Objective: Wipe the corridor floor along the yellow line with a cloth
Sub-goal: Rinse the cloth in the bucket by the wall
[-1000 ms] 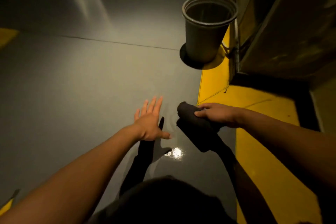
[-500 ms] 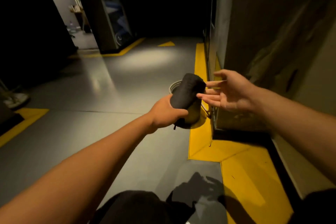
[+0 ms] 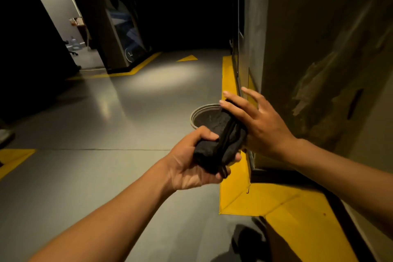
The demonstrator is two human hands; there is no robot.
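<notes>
The cloth (image 3: 221,144) is a dark, nearly black roll, bunched into a thick cylinder held up in the air between both hands, above the grey floor (image 3: 95,176) and in front of the bucket (image 3: 204,116). Its long axis runs on a slant, from a lower end near the person, down and to the left, up toward a rounded far end that points away and to the right. A deep fold runs lengthwise down its middle, splitting the roll into two soft lobes. The fabric looks matte and slightly nubby, with no shine.

The left hand (image 3: 191,166) grips the lower end of the cloth, fingers curled underneath and the thumb pressed over the top. The right hand (image 3: 261,125) lies against the upper right side of the roll with its fingers straight and spread, the fingertips reaching past the far end; it touches the cloth without closing round it.

The bucket is round, with a pale metallic rim and a dark inside; only its top shows behind the cloth. It stands at the edge of the yellow line (image 3: 229,74), a flat painted band that runs along the foot of the wall (image 3: 319,70) and widens into an angled patch nearer the person. The floor is smooth and glossy, with a thin seam across it and a soft pool of light farther down the corridor. The wall surface is dull and mottled.
</notes>
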